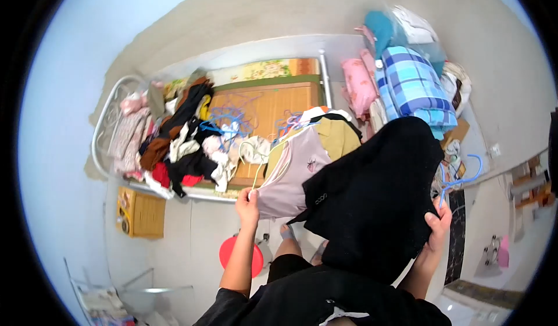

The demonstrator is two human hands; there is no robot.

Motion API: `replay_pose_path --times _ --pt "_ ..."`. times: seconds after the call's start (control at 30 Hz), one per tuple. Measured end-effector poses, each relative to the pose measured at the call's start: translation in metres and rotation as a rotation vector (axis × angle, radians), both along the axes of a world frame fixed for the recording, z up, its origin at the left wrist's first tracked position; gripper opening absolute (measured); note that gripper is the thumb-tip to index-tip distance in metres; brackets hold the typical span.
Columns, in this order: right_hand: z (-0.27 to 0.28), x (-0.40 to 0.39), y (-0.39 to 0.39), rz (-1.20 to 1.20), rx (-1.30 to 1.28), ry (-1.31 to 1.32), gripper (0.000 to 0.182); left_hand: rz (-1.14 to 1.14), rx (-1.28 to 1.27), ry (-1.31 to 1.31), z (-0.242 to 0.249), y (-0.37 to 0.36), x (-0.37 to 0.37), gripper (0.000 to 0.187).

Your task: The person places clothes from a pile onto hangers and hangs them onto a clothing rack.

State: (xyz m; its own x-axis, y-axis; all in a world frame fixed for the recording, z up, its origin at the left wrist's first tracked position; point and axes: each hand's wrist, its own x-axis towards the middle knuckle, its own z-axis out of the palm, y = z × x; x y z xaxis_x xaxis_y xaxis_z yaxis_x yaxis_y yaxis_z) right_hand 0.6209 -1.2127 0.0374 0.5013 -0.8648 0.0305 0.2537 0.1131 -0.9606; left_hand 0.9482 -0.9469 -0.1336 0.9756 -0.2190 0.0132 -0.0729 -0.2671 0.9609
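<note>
My left hand (248,208) is closed at the edge of a pale mauve top (290,180), where a yellow-green hanger (258,172) also meets my fingers. The top hangs toward the bed and carries a small dark print. My right hand (438,226) grips the side of a large black garment (372,204) together with a blue hanger (462,180), whose hook end sticks up to the right. The black garment is spread in front of my body and overlaps the mauve top's right side. A khaki garment (338,139) lies behind the mauve top.
Piled clothes (180,143) cover the left of a metal-framed bed (100,145). Blue hangers (231,122) lie mid-bed on a wooden board (279,102). A blue plaid quilt (412,84) and pink bundle (358,87) are at right. Below stand a red stool (235,256) and wooden cabinet (145,214).
</note>
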Motion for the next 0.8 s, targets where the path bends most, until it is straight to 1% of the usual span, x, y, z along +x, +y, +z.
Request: replay_pose_path --times 0.07,0.1,0.2,0.27,0.3,0.37,0.43,0.53,0.6,0.67,0.73,0.8 --pt "0.005 -0.005 -0.004 0.053 -0.123 0.102 0.030 0.073 -0.020 -0.018 0.015 0.034 -0.019 0.010" --pt "0.008 -0.004 -0.001 0.100 -0.143 0.086 0.034 0.110 -0.020 -0.026 0.026 0.050 -0.030 0.010" --pt "0.023 0.008 0.023 0.267 -0.115 0.064 0.033 0.210 -0.084 -0.036 0.061 0.101 -0.068 0.011" --pt "0.026 0.013 0.040 0.362 -0.100 0.009 0.031 0.322 0.016 -0.115 0.076 0.143 -0.088 0.011" --pt "0.028 0.016 0.051 0.413 -0.105 -0.004 0.031 0.374 -0.104 -0.133 0.081 0.165 -0.099 0.011" --pt "0.033 0.021 0.076 0.514 -0.118 -0.028 0.031 0.483 -0.118 -0.204 0.092 0.209 -0.125 0.012" --pt "0.036 0.026 0.105 0.619 -0.124 0.019 0.032 0.587 -0.148 -0.291 0.107 0.252 -0.160 0.013" --pt "0.040 0.028 0.160 0.795 -0.124 0.036 0.032 0.771 -0.185 -0.279 0.117 0.316 -0.222 0.013" --pt "0.039 0.026 0.199 0.914 -0.192 0.008 0.033 0.887 -0.156 -0.329 0.117 0.356 -0.271 0.013" --pt "0.041 0.018 0.244 1.025 -0.183 -0.024 0.033 0.999 -0.113 -0.371 0.117 0.400 -0.325 0.012" --pt "0.047 0.006 0.286 1.078 -0.187 -0.026 0.032 1.128 -0.238 -0.379 0.113 0.438 -0.386 0.012" --pt "0.050 -0.004 0.321 1.172 -0.219 -0.076 0.033 1.262 -0.192 -0.379 0.116 0.470 -0.448 0.011"
